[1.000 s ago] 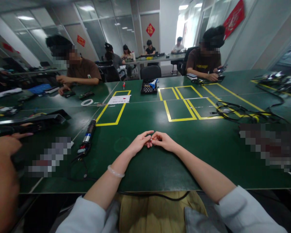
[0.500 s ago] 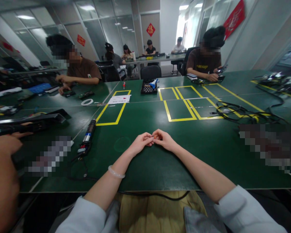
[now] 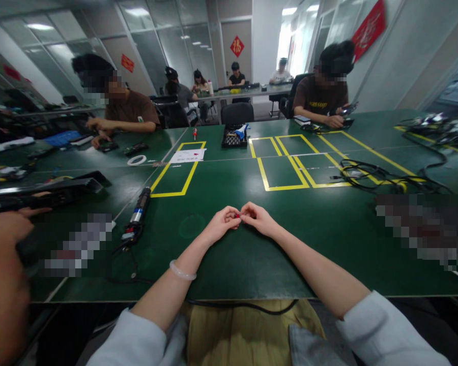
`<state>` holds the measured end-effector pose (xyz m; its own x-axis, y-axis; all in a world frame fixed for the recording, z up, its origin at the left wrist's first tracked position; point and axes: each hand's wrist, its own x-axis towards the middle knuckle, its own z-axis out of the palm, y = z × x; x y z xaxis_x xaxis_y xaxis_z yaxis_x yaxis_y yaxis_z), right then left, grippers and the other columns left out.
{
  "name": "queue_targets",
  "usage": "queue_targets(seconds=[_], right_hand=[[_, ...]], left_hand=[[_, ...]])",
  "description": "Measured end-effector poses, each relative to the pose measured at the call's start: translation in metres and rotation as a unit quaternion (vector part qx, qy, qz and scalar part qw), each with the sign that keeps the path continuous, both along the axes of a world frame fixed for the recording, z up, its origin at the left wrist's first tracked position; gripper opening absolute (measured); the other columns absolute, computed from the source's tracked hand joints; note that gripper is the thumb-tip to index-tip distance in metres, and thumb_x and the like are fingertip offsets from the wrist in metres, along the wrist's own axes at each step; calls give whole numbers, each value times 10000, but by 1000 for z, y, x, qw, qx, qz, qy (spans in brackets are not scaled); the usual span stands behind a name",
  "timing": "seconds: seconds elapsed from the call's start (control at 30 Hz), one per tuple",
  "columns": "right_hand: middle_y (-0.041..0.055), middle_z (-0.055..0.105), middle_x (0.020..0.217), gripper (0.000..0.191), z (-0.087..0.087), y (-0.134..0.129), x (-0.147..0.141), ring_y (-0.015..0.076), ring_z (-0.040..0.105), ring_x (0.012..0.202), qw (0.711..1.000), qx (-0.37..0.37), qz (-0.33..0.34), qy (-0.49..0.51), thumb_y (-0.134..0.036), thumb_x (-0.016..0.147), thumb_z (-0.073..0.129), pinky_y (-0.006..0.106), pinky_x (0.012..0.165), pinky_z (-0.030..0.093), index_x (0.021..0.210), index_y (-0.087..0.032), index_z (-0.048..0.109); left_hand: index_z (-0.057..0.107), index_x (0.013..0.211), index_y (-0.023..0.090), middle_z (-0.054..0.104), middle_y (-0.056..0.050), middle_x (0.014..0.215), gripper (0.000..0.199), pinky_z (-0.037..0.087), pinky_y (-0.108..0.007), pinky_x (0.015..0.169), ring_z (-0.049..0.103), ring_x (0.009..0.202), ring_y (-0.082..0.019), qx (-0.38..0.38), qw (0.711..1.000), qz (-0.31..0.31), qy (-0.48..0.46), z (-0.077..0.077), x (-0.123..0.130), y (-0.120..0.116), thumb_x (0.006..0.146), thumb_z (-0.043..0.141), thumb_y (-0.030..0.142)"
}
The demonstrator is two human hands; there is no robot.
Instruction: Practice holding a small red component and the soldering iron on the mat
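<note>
My left hand [image 3: 224, 223] and my right hand [image 3: 258, 219] meet fingertip to fingertip just above the green table. A small red piece [image 3: 237, 216] shows at the pinched fingers of my left hand; its kind is too small to tell. The right thumb and fingers are closed against the same spot, and whatever they pinch is hidden. To the left lies an electric screwdriver [image 3: 138, 213] with a dark body, a silver and blue band and a cable.
Yellow tape frames [image 3: 267, 185] mark the green table [image 3: 229, 264]. A black tray [image 3: 232, 138] holds a blue-and-white item. A paper label [image 3: 188, 155], a red-handled screwdriver [image 3: 195, 133] and a white ring [image 3: 136, 160] lie beyond. Black cables [image 3: 362, 175] are at right. A co-worker's arm [image 3: 7, 254] reaches in at left.
My fingers have shifted slightly. An orange-red spot showed between the fingertips before; now a red one shows nearer my left fingers.
</note>
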<state>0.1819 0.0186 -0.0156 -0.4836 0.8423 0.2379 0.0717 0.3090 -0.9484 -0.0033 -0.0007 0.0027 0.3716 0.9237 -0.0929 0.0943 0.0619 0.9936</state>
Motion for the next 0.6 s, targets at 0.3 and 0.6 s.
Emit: queue_targets(seconds=[0.3,0.6], right_hand=[[-34,534,692,178,1,-1,1,96,486,595,999,23,-8,-24,-266,787,617,232,596,412,912,-173,532],[-24,550,714,185,4,-3,0,98,492,603,998,38,-28,-41,-265,769,642,232,586,408,891,-167,545]], left_hand=[[534,945,159,583,-2,823,374,479,-241,676,588,738,-101,-3,1000,15,11,1,-1,0,722,708,403],[531,929,163,580,0,816,363,482,-241,670,582,735,-100,14,1000,5,15,3,-1,-1,711,714,388]])
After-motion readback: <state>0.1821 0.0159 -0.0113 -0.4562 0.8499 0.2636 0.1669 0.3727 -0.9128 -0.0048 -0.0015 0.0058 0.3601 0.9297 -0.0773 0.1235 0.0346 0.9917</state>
